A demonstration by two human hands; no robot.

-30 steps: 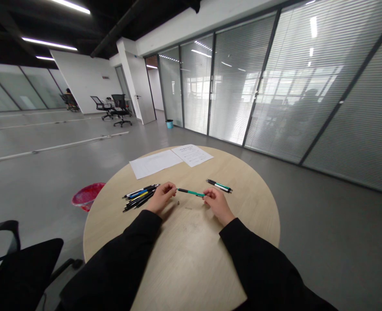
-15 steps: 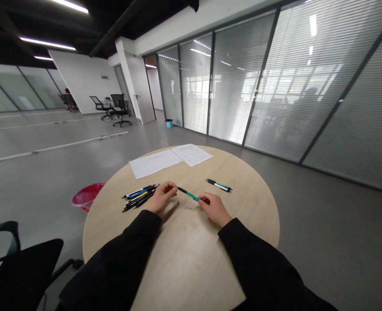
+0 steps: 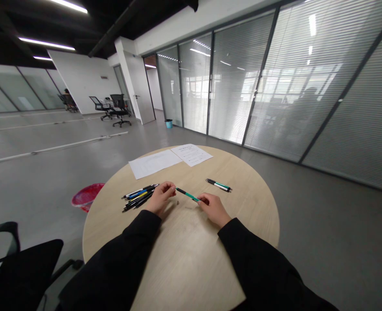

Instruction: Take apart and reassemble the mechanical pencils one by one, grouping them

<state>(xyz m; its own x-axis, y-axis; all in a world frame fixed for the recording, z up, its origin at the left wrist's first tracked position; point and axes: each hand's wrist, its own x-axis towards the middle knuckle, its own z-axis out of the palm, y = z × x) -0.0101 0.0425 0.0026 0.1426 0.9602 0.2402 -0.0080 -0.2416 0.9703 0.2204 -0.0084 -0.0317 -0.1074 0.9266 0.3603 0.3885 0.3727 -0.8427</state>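
A green pen with a black grip [image 3: 187, 194] spans the space between my two hands over the round table [image 3: 191, 259]. My right hand [image 3: 213, 207] pinches its lower right end. At the pen's upper left tip, my left hand [image 3: 162, 197] has its fingers closed together; whether they hold the tip or a tiny part is too small to tell. Beside my left hand lies a bunch of several pens [image 3: 137, 198], black, blue and yellow among them. Two pens [image 3: 219, 185], with green and white parts, lie behind my right hand. A tiny dark piece [image 3: 178, 202] rests on the tabletop between my hands.
Two printed sheets [image 3: 155, 163] [image 3: 192, 154] lie at the table's far edge. A red bin [image 3: 86, 196] stands on the floor at the left, and a black chair [image 3: 22, 268] is at the lower left. Farther off are office chairs and a blue bin [image 3: 168, 124].
The pen's left tip has shifted very slightly left with my left hand. My right hand has kept its grip, and the other pens lie as before.
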